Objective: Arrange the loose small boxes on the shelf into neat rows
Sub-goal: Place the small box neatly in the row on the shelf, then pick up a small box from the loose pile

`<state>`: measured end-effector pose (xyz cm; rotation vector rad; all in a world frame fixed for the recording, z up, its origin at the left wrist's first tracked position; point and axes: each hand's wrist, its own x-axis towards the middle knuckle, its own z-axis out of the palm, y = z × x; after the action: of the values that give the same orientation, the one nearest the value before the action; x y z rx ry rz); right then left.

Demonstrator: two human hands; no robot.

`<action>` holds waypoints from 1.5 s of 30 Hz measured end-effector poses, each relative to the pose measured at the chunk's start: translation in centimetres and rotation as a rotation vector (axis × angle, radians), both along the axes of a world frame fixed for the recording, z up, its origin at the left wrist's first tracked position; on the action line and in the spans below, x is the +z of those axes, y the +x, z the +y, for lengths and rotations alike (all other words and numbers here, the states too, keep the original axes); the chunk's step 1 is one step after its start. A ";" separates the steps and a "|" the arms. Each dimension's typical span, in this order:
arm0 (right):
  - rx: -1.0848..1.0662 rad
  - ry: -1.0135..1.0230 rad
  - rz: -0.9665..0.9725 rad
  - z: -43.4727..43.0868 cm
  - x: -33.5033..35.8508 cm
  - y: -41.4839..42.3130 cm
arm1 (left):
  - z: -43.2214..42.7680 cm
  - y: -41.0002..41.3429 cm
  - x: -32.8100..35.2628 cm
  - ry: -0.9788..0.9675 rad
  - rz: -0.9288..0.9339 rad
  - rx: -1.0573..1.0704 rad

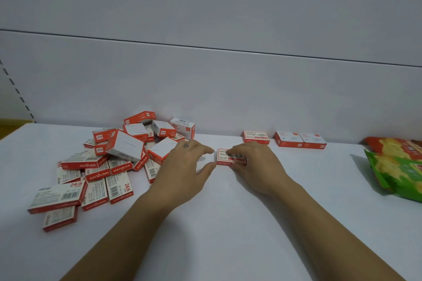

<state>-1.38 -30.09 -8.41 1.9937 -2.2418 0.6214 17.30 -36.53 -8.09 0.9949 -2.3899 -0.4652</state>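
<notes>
While the right hand (253,164) is gripping a small box (225,158) at mid-shelf (228,223), the left hand (185,166) is hovering open just left of it; the loose pile (109,162) is lying left, the row (287,139) far right.

The place looks like a shop. A flat white display shelf (228,223) backs onto a pale grey panelled back wall (205,86), with a slotted upright rail (16,91) at the left edge. Many identical small red-and-white cardboard boxes (114,159), barcoded, share the shelf with glossy orange and green snack bags (397,166).
</notes>
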 end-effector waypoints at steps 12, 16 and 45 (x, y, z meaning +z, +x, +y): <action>-0.080 0.159 0.234 0.3 -0.4 2.3 | -0.5 0.6 0.3 -0.064 -0.059 0.030; -0.114 0.229 0.231 -0.8 -1.0 2.2 | -0.6 0.4 0.4 -0.066 -0.110 0.041; -0.235 0.245 0.107 -3.6 -0.1 1.8 | -0.4 1.3 0.8 -0.121 -0.125 0.065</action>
<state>0.43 -33.64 -8.55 1.7665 -2.5355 0.2214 18.56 -36.93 -7.28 1.0710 -2.4544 -0.2384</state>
